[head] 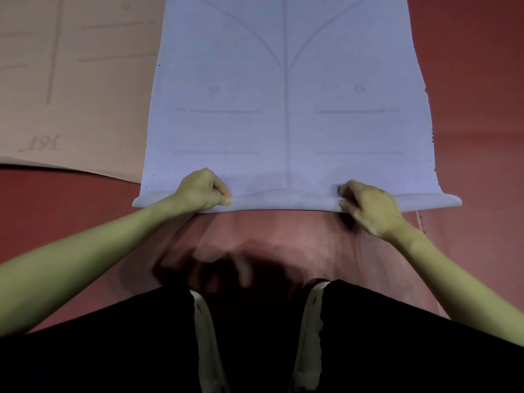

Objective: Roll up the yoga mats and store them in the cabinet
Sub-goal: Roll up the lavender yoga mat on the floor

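Note:
A pale lavender yoga mat [286,109] with faint alignment lines lies flat on the floor and runs away from me. Its near edge is folded over into a thin first roll [283,201] across its whole width. My left hand [202,191] grips this rolled edge left of centre, fingers curled over it and thumb on the front. Right of centre, my right hand [368,207] pinches the same rolled edge. A peach yoga mat [76,80] lies flat to the left, its right side under the lavender one.
The floor [476,80] is dark red. A pinkish mat [283,234] lies under the near end of the lavender mat and reaches to my knees. My black trousers [113,350] with white side stripes fill the bottom of the view. No cabinet is in view.

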### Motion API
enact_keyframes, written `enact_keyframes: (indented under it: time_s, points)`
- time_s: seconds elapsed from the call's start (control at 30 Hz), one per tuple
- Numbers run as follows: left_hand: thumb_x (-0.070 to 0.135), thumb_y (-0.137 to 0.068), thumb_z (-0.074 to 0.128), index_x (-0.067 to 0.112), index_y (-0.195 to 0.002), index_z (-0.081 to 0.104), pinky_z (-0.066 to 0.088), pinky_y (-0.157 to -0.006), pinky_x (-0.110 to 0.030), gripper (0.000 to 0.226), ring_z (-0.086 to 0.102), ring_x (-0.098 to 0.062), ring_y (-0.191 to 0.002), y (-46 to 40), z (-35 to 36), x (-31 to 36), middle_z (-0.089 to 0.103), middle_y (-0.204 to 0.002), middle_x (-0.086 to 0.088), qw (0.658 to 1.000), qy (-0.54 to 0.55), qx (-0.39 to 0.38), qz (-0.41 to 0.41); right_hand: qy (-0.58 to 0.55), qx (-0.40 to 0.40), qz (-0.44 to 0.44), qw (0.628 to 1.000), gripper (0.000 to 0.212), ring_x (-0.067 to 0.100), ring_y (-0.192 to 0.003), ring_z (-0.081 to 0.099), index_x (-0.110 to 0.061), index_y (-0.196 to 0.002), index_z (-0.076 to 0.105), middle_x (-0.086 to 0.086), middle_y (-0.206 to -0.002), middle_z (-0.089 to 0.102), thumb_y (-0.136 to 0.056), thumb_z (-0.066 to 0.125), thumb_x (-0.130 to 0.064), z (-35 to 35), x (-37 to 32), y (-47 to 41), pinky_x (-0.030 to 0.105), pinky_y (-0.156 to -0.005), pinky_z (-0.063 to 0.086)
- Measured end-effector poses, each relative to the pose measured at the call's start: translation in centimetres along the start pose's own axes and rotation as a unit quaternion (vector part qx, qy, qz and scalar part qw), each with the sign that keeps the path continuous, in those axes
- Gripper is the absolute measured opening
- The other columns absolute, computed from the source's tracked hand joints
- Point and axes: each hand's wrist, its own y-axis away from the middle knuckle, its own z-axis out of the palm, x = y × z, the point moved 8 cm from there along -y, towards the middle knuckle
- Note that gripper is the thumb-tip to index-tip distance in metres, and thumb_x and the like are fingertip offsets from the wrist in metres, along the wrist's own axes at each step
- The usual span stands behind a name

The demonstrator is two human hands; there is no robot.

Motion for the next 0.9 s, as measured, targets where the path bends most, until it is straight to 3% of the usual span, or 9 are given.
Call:
enact_keyframes:
  time_s: [0.1,0.27,0.4,0.5,0.6,0.73,0.8,0.87,0.9]
  points:
    - [0.016,-0.072,0.083,0.012,-0.079,0.076,0.049,-0.079,-0.027,0.010,0.068,-0.018,-0.084,-0.3,-0.7,0.3,0.073,-0.079,-0.003,1.000,0.008,0.026,-0.003,0.001,0.032,-0.002,0.999,0.014,0.032,-0.086,0.056,-0.015,-0.103,0.051,0.000,-0.090,0.055,-0.094,0.056,-0.025,-0.4,0.2,0.0,0.034,-0.066,0.036]
    - [0.009,-0.073,0.078,0.009,-0.070,0.070,0.044,-0.068,-0.029,0.009,0.064,-0.022,-0.078,-0.1,-0.8,1.2,0.071,-0.072,-0.003,0.995,-0.019,0.090,0.023,0.052,0.191,-0.043,0.979,0.008,0.034,-0.078,0.052,-0.005,-0.086,0.060,0.011,-0.087,0.054,-0.088,0.067,-0.008,-0.8,-1.2,1.4,0.033,-0.052,0.036]
    - [0.006,-0.080,0.071,0.009,-0.074,0.065,0.032,-0.067,-0.030,0.008,0.053,-0.026,-0.081,0.4,-0.4,2.0,0.056,-0.080,-0.004,0.985,-0.073,0.142,0.064,0.082,0.225,-0.077,0.968,0.008,0.033,-0.082,0.048,-0.001,-0.088,0.061,0.017,-0.097,0.057,-0.084,0.068,0.000,-0.1,-1.3,2.0,0.035,-0.062,0.038]
    - [-0.002,-0.080,0.066,0.006,-0.073,0.063,0.035,-0.067,-0.033,0.012,0.053,-0.030,-0.080,0.6,0.2,2.5,0.057,-0.079,-0.009,0.972,-0.109,0.161,0.129,0.076,0.214,-0.140,0.964,0.020,0.033,-0.085,0.047,0.000,-0.097,0.063,0.018,-0.101,0.055,-0.091,0.060,-0.019,0.0,-1.2,2.5,0.043,-0.070,0.043]
    - [-0.010,-0.074,0.057,0.004,-0.067,0.060,0.041,-0.053,-0.034,0.017,0.052,-0.031,-0.065,2.0,0.6,3.6,0.055,-0.070,-0.011,0.929,-0.176,0.212,0.247,0.099,0.191,-0.167,0.962,0.033,0.033,-0.088,0.048,-0.001,-0.105,0.062,0.017,-0.104,0.056,-0.092,0.061,-0.032,0.4,-0.7,2.5,0.042,-0.072,0.042]
    - [-0.004,-0.066,0.032,0.000,-0.062,0.055,0.034,-0.043,-0.029,0.024,0.049,-0.028,-0.054,4.1,2.0,4.8,0.050,-0.063,-0.013,0.866,-0.297,0.204,0.348,0.132,0.203,-0.193,0.951,0.032,0.033,-0.081,0.047,-0.002,-0.109,0.059,0.017,-0.102,0.058,-0.102,0.042,-0.027,0.7,-0.5,1.9,0.042,-0.064,0.041]
    - [-0.004,-0.068,0.040,0.000,-0.066,0.057,0.037,-0.047,-0.033,0.018,0.049,-0.029,-0.057,4.7,2.3,5.1,0.050,-0.066,-0.013,0.845,-0.341,0.209,0.356,0.153,0.198,-0.213,0.944,0.021,0.033,-0.075,0.046,-0.001,-0.111,0.053,0.020,-0.097,0.056,-0.096,0.044,-0.014,0.7,-0.7,1.5,0.042,-0.060,0.042]
    - [0.006,-0.076,0.053,0.000,-0.072,0.058,0.038,-0.056,-0.037,0.008,0.048,-0.029,-0.062,5.0,2.6,4.9,0.049,-0.068,-0.013,0.834,-0.351,0.215,0.368,0.162,0.184,-0.214,0.946,0.024,0.032,-0.072,0.046,-0.002,-0.110,0.050,0.021,-0.093,0.054,-0.087,0.047,-0.006,0.7,-0.7,1.0,0.041,-0.058,0.041]
    - [0.014,-0.081,0.055,0.000,-0.075,0.059,0.038,-0.058,-0.038,0.016,0.049,-0.029,-0.064,5.1,2.6,4.8,0.050,-0.069,-0.013,0.832,-0.350,0.219,0.370,0.159,0.175,-0.212,0.948,0.024,0.032,-0.071,0.045,-0.002,-0.109,0.050,0.021,-0.091,0.053,-0.084,0.049,-0.004,0.6,-0.7,0.7,0.039,-0.057,0.040]
